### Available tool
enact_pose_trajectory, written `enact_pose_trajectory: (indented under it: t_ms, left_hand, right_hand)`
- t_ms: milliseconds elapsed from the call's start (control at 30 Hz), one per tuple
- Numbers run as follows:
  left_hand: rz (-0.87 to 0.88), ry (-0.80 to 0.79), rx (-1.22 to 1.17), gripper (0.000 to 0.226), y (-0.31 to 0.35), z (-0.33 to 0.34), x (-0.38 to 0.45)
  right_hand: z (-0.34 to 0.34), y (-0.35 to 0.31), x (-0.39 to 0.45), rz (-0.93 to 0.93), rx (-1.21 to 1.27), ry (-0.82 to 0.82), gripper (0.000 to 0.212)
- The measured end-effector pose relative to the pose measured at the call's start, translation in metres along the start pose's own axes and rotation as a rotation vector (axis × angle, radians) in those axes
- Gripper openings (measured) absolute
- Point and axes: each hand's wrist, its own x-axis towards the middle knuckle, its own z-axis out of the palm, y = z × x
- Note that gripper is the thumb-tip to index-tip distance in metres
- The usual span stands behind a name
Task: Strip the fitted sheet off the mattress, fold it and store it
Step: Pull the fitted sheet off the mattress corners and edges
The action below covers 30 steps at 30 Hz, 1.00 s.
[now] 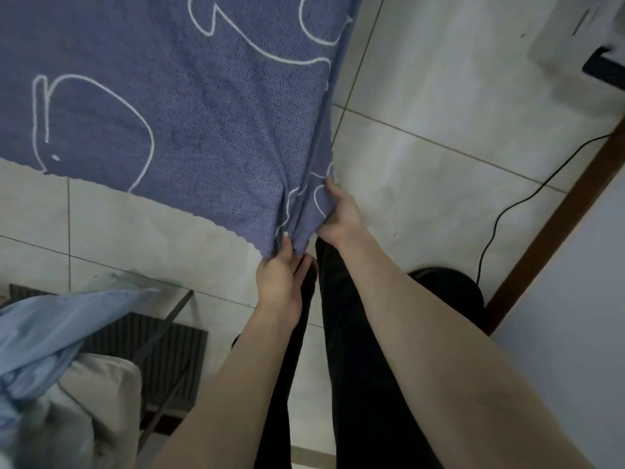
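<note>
Left hand (280, 282) grips the gathered near corner of the blue fitted sheet (176, 106), fingers curled round the bunched cloth and thumb laid up along it. Just to its right and a little farther off, the right hand (340, 211) pinches the same bunch from the other side, its fingers folded into the cloth. From this corner the sheet spreads away up and to the left, held taut above the floor, its white outline drawings showing on the knit surface. At the near left lies a heap of pale blue cloth (50, 336) over a beige cushion (101, 394), with a dark ribbed mat (162, 350) on the floor beside them. Pale floor tiles (422, 147) fill the middle of the view, below the person's dark trouser legs (355, 350). Farther right, a black cable (500, 228) trails over the tiles to a brown wooden skirting board (558, 211), which runs along the foot of a light wall at the right edge.
</note>
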Motion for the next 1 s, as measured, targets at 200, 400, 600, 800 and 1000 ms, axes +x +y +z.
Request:
enact_pose_trajectory:
  t_ms: [200, 400, 600, 800, 1000]
  left_hand:
    - [-0.01, 0.032, 0.021, 0.031, 0.02, 0.011, -0.083]
    - [-0.021, -0.031, 0.351, 0.012, 0.063, 0.012, -0.146]
    - [0.379, -0.022, 1.283, 0.064, 0.141, -0.014, -0.215]
    - [1.05, 0.106, 1.208, 0.079, 0.245, -0.037, -0.283]
    - [1.203, 0.131, 0.799, 0.022, 0.37, -0.109, -0.292]
  right_hand:
    - [-0.009, -0.029, -0.092, -0.118, -0.363, 0.073, 0.045]
    - [0.039, -0.03, -0.224, -0.704, -0.81, 0.471, 0.019]
    - [0.153, 0.013, -0.335, -1.03, -1.155, 0.482, 0.023]
    - [0.297, 0.074, -0.374, -1.023, -1.441, 0.338, 0.021]
    - [0.449, 0.161, -0.353, -1.037, -1.701, 0.267, 0.021]
